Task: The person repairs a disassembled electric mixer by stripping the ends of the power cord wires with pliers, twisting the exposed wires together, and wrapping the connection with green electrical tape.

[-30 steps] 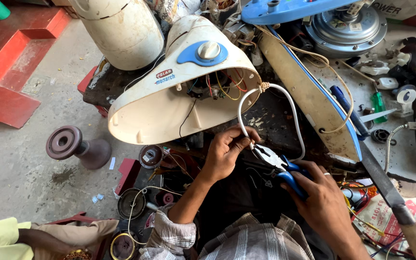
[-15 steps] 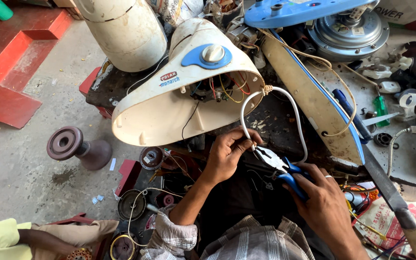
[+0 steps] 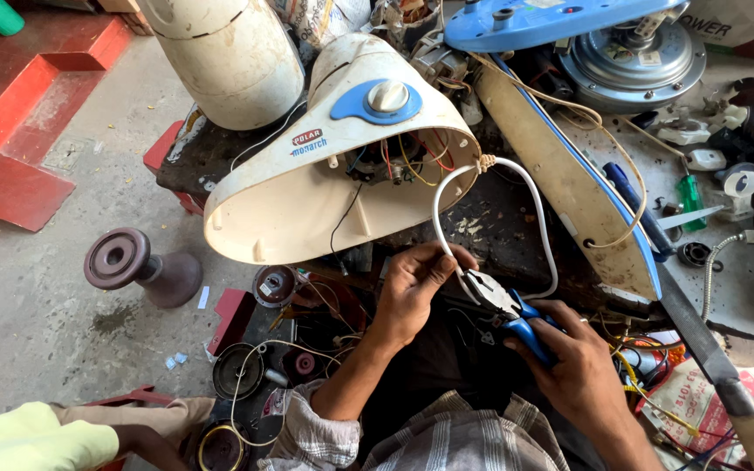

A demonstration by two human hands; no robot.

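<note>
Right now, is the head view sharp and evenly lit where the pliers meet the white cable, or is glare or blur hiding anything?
Head view: sharp around the pliers and white cable, soft daylight, no harsh glare there; left hand and right hand show no motion blur; the area beneath the hands is dark with shadow; the pale fan housing is bright but not washed out.

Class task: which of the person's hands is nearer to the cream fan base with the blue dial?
Left. The left hand pinches the white cable just below the fan base; the right hand, gripping blue-handled pliers, sits lower and farther away.
</note>
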